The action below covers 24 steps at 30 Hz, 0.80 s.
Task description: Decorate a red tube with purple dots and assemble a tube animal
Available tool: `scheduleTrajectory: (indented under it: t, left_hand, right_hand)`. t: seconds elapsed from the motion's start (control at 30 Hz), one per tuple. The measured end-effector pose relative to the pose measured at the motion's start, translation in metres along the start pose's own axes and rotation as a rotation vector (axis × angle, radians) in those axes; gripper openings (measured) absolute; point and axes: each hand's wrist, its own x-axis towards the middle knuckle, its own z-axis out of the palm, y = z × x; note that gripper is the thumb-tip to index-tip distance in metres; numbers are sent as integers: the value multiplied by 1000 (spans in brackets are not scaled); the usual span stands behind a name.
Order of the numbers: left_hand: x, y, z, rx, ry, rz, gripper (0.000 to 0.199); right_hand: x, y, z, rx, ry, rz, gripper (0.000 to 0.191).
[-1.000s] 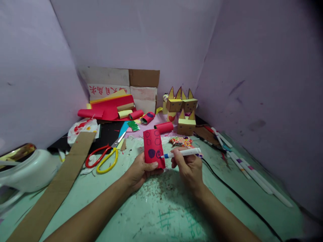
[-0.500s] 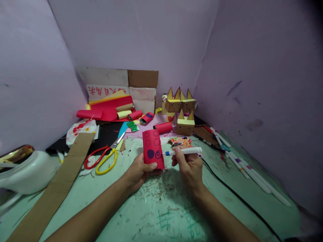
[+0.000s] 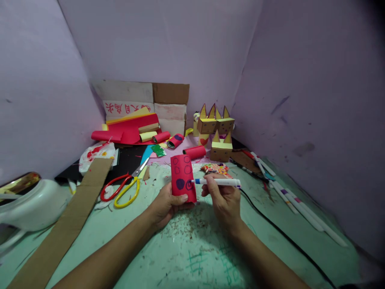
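My left hand (image 3: 171, 202) grips the lower end of a red paper-covered tube (image 3: 181, 170), thumb across its front. Several circles are drawn on the tube in dark ink; the lower left one is filled in solid, the lower right one only partly. Between the fingers of my right hand (image 3: 224, 198) is a white marker (image 3: 222, 182) with a blue collar, held almost level. Its tip touches the lower right circle. Just behind that hand lies a flowery patterned piece (image 3: 215, 168). Scissors (image 3: 128, 182) with one red and one yellow handle lie left of the tube.
A long cardboard strip (image 3: 69, 224) and a white pot-like vessel (image 3: 36, 204) are at left. Red tubes (image 3: 195, 152) and cardboard figures with pointed ears (image 3: 221, 150) stand behind. Several markers (image 3: 300, 206) and a black cable (image 3: 279, 230) lie at right.
The marker tip has shifted slightly up within the lower right circle, which now holds more ink. The marker lies a little more level; the tube has barely moved.
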Motion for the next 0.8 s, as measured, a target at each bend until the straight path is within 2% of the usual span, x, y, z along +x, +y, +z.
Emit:
scheduleTrajectory:
  t: [0.4,0.8]
  left_hand:
    - [1,-1,-2,5,-18,7,60]
    - [2,-3,-2,5,-13,10,64]
  right_hand:
    - [0,2,1,21,-42,-31,21]
    - [1,2,0,-30,49,54,31]
